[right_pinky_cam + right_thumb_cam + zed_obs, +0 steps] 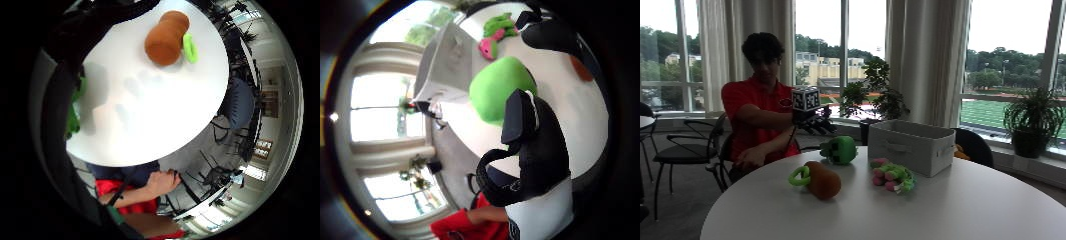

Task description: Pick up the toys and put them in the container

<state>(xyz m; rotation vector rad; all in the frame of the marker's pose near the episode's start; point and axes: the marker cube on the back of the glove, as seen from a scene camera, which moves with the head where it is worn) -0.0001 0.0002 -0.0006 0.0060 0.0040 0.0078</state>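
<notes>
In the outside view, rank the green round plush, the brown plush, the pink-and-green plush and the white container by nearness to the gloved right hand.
1. Green round plush, just under the gloved right hand.
2. Brown plush, toward the table's front edge.
3. Pink-and-green plush, beside the container; too close to call against the brown plush.
4. White container, farthest across the table.

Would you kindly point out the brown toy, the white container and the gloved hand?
brown toy (822,183), outside view, middle of its body
white container (909,146), outside view, its front wall
gloved right hand (816,124), outside view, the fingers
</notes>
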